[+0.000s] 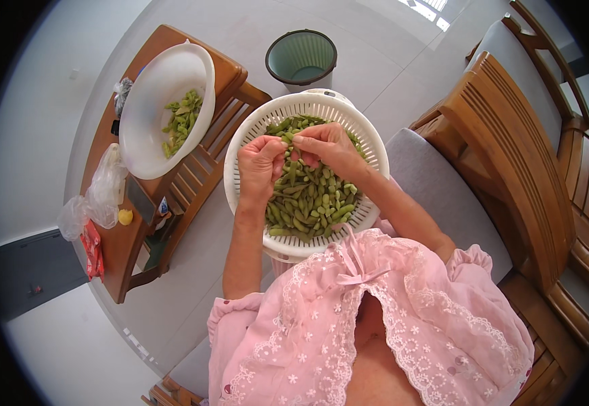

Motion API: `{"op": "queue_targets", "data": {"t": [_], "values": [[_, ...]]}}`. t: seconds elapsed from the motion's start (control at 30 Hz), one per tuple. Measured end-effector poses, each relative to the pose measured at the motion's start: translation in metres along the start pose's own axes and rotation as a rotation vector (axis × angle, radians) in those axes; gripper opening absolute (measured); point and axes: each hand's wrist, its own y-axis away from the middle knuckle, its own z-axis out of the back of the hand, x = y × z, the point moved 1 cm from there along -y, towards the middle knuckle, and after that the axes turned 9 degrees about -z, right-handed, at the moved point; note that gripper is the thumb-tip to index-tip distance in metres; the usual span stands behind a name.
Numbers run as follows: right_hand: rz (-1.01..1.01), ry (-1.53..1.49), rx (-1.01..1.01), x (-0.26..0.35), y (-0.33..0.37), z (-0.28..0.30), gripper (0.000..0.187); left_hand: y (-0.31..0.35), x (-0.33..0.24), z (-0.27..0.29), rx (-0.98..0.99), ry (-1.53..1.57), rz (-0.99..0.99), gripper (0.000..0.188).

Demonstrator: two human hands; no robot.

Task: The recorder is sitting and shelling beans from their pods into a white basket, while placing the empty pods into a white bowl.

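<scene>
The left hand [260,162] and the right hand [327,143] met above the far half of a white slotted basket [294,105], each grip closed at the fingertips, the 2 seemingly clamped on 1 small green pod [289,139] between them. The fingers covered most of that pod, so its long axis could not be told. Loose pods [308,196] lay below the hands and spread to their near side, pointing in mixed directions. A white basin [147,128] stood to the left on the wooden counter [120,254], a smaller pod heap [183,123] toward its right side; the left hand was nearer to it.
</scene>
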Motion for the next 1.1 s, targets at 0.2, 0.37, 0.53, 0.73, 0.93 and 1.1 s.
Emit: {"op": "queue_targets", "data": {"t": [0.2, 0.37, 0.53, 0.73, 0.93, 1.1], "values": [[-0.149, -0.257, 0.126, -0.004, -0.003, 0.005, 0.020, -0.002, -0.002, 0.003, 0.092, 0.145, 0.111, 0.008], [-0.114, -0.240, 0.118, -0.006, -0.005, 0.002, 0.020, -0.003, 0.000, 0.001, 0.129, 0.272, 0.148, 0.010], [-0.003, -0.039, -0.010, -0.006, -0.004, -0.001, 0.018, 0.003, 0.001, -0.016, -0.171, -0.537, -0.483, 0.011], [0.022, 0.225, -0.206, -0.004, -0.002, 0.002, 0.017, 0.008, -0.004, -0.022, 0.028, -0.983, -0.886, 0.020], [0.298, 0.427, -0.255, -0.003, -0.002, -0.001, 0.015, 0.008, -0.001, -0.019, 0.001, -0.496, -0.427, 0.017], [0.205, 0.373, -0.231, -0.007, -0.004, -0.004, 0.015, 0.003, -0.002, -0.009, -0.022, -0.183, -0.226, 0.013]]}}
